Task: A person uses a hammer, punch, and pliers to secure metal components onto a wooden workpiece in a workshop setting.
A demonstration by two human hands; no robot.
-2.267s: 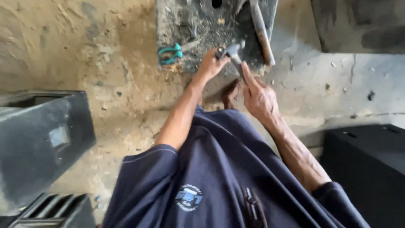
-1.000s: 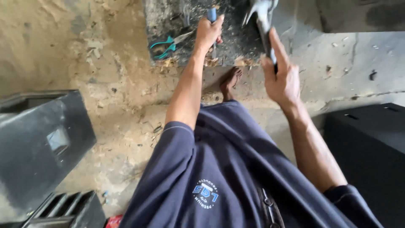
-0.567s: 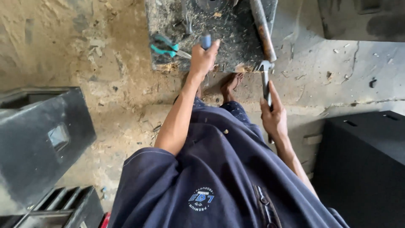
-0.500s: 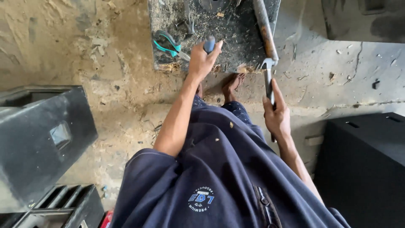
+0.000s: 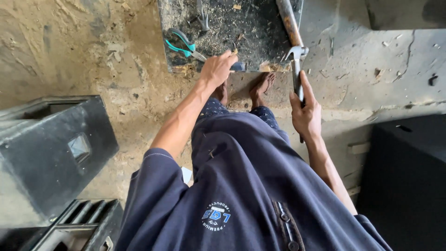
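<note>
- While the person stands barefoot on the dirt floor [image 5: 83,56], the left hand [image 5: 217,69] presses a small blue-tipped tool [image 5: 238,67] on the near edge of the dark littered board [image 5: 251,28], fingers clamped around it.
- At centre right of the frame, the right hand [image 5: 305,114] has its fingers wrapped on the shaft of a claw hammer [image 5: 296,62], head up beside the board's corner.
- Teal-handled pliers [image 5: 183,44] lie just left of the left hand.
- Judging by this, a strike is being set up; it calls for lining the hammer over the held tool.
</note>
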